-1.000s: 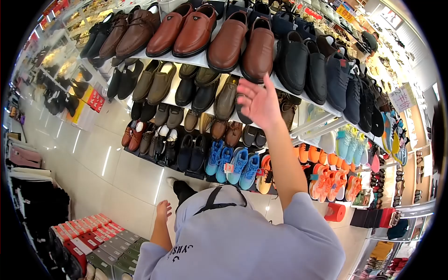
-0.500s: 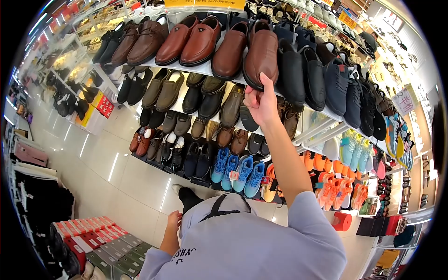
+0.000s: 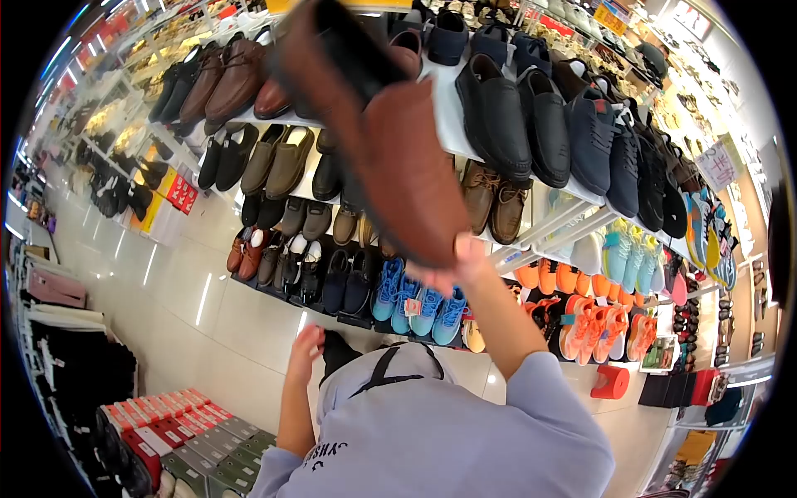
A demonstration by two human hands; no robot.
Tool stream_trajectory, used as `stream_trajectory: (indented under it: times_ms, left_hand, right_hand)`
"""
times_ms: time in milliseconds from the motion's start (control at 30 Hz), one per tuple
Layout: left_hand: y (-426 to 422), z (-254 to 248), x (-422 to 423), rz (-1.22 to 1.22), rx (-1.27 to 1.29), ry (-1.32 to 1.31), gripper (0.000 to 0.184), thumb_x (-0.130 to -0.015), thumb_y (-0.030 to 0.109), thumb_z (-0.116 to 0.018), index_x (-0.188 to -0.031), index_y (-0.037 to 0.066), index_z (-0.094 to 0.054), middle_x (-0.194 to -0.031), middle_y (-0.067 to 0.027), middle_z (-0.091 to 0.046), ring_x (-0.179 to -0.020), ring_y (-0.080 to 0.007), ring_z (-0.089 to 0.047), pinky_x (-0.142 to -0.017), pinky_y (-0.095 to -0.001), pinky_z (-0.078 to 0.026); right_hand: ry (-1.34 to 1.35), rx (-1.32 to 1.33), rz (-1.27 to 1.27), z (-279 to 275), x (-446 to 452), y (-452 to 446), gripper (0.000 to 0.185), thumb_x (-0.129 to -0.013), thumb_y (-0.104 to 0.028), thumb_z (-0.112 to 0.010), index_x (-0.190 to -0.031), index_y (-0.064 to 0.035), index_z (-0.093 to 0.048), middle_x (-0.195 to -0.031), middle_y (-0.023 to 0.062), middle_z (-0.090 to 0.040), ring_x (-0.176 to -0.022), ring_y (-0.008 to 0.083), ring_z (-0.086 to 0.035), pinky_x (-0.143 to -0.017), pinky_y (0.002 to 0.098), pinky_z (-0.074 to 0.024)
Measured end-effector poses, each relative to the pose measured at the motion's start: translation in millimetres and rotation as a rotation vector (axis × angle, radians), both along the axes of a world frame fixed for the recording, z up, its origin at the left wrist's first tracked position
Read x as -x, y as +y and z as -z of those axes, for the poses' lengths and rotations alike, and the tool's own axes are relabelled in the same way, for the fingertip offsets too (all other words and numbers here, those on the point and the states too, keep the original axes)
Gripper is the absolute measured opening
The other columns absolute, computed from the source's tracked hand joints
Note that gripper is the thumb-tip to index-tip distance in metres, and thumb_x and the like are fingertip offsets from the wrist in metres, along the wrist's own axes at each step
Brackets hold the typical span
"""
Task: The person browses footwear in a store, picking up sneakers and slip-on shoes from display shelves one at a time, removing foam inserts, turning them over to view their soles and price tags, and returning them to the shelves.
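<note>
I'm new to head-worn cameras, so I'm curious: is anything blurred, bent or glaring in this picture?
Head view: the brown shoe in the right hand looks blurred; head view: the scene bulges, with black corners; head view: bright streaks of glare lie on the floor.

A glossy cream tiled floor (image 3: 170,324) with thin joints stretched through the shop, long white streaks of reflected light (image 3: 204,299) across it. A white multi-tiered display rack (image 3: 452,124) stood over it. Beyond, at the right edge, pale wooden wall shelving (image 3: 741,299) rose beneath a whitish wall (image 3: 743,104).
</note>
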State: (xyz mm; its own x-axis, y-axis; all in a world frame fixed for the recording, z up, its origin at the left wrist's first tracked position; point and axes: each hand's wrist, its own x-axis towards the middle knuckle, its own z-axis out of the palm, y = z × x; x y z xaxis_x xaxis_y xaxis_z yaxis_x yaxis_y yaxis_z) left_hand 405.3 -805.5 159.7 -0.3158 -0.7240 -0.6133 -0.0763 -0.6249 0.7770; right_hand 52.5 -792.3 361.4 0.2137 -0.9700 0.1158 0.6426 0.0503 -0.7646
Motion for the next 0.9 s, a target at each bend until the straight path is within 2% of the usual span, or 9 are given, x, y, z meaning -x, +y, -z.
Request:
stream_trajectory:
  times_ms: [100, 133, 167, 233, 300, 500, 567, 767, 900]
  left_hand:
    - [-20, -117, 50, 0.085, 0.342, 0.790, 0.101, -0.073, 0.058, -0.067, -0.146, 0.012, -0.015, -0.146, -0.0092, -0.029, -0.133, -0.0271, -0.033, -0.102, -0.0446, -0.034]
    - [-26, -162, 72, -0.115, 0.172, 0.695, 0.117, -0.063, 0.070, -0.068, -0.146, 0.010, -0.012, -0.149, -0.0099, -0.022, -0.135, -0.0291, -0.030, -0.106, -0.0454, -0.032]
    - [-32, -200, 76, 0.228, 0.597, 0.999, 0.123, -0.058, 0.073, -0.068, -0.145, 0.006, -0.013, -0.149, -0.0103, -0.022, -0.135, -0.0295, -0.028, -0.107, -0.0434, -0.033]
    - [-19, -175, 50, -0.237, 0.067, 0.795, 0.118, -0.059, 0.067, -0.073, -0.143, 0.004, -0.020, -0.144, -0.0138, -0.031, -0.133, -0.0302, -0.033, -0.106, -0.0416, -0.036]
    - [-17, -154, 32, -0.022, 0.282, 0.754, 0.108, -0.063, 0.059, -0.074, -0.140, 0.000, -0.027, -0.137, -0.0192, -0.040, -0.128, -0.0317, -0.040, -0.105, -0.0412, -0.037]
    - [10, -94, -12, -0.266, 0.080, 0.984, 0.093, -0.060, 0.035, -0.078, -0.133, -0.004, -0.035, -0.124, -0.0212, -0.051, -0.114, -0.0326, -0.051, -0.096, -0.0403, -0.044]
    - [13, -116, -23, -0.239, 0.013, 1.120, 0.079, -0.057, 0.014, -0.076, -0.126, -0.006, -0.044, -0.114, -0.0177, -0.059, -0.101, -0.0276, -0.061, -0.086, -0.0353, -0.050]
    - [15, -159, -58, -0.233, 0.088, 1.048, 0.096, -0.057, 0.016, -0.077, -0.137, -0.002, -0.030, -0.131, -0.0179, -0.047, -0.120, -0.0285, -0.048, -0.100, -0.0389, -0.039]
    - [17, -167, -108, -0.225, 0.136, 0.874, 0.094, -0.058, 0.016, -0.077, -0.138, -0.001, -0.029, -0.132, -0.0163, -0.045, -0.122, -0.0264, -0.045, -0.103, -0.0375, -0.035]
  right_hand:
    - [0.141, -0.339, -0.240, 14, -39, 34, 0.091, -0.054, -0.063, -0.075, -0.109, 0.0051, -0.050, -0.069, 0.0190, -0.063, -0.043, 0.0217, -0.060, -0.032, 0.0314, -0.0471]
    - [0.092, -0.247, -0.411, 23, -55, 32, 0.088, -0.058, -0.062, -0.074, -0.112, 0.0037, -0.048, -0.070, 0.0186, -0.064, -0.046, 0.0210, -0.061, -0.033, 0.0297, -0.0467]
    - [0.133, -0.225, -0.506, 46, -70, 32, 0.084, -0.061, -0.061, -0.072, -0.111, 0.0020, -0.049, -0.071, 0.0169, -0.064, -0.045, 0.0198, -0.059, -0.033, 0.0267, -0.0441]
    - [-0.049, -0.326, -0.600, 60, -97, 33, 0.065, -0.070, -0.054, -0.070, -0.103, 0.0002, -0.057, -0.076, 0.0123, -0.065, -0.051, 0.0170, -0.061, -0.043, 0.0247, -0.0457]
    - [0.124, -0.233, -0.746, 63, -112, 31, 0.056, -0.075, -0.049, -0.068, -0.100, 0.0004, -0.059, -0.078, 0.0102, -0.065, -0.057, 0.0156, -0.062, -0.050, 0.0245, -0.0468]
    - [0.689, -0.071, -0.932, 54, -134, 14, 0.029, -0.087, -0.026, -0.062, -0.099, 0.0002, -0.063, -0.083, 0.0048, -0.065, -0.074, 0.0124, -0.061, -0.067, 0.0247, -0.0483]
    - [0.685, -0.060, -0.737, 50, -135, 13, 0.021, -0.087, -0.019, -0.062, -0.097, 0.0001, -0.063, -0.083, 0.0043, -0.065, -0.073, 0.0110, -0.061, -0.067, 0.0246, -0.0483]
    - [0.742, 0.289, -0.195, -6, -160, 2, 0.008, -0.078, 0.000, -0.066, -0.084, 0.0002, -0.061, -0.072, 0.0055, -0.063, -0.057, 0.0090, -0.050, -0.050, 0.0216, -0.0363]
    - [0.795, 0.474, -0.069, -46, -220, -8, 0.019, -0.074, 0.000, -0.068, -0.091, -0.0004, -0.062, -0.086, 0.0085, -0.062, -0.062, 0.0131, -0.053, -0.052, 0.0227, -0.0383]
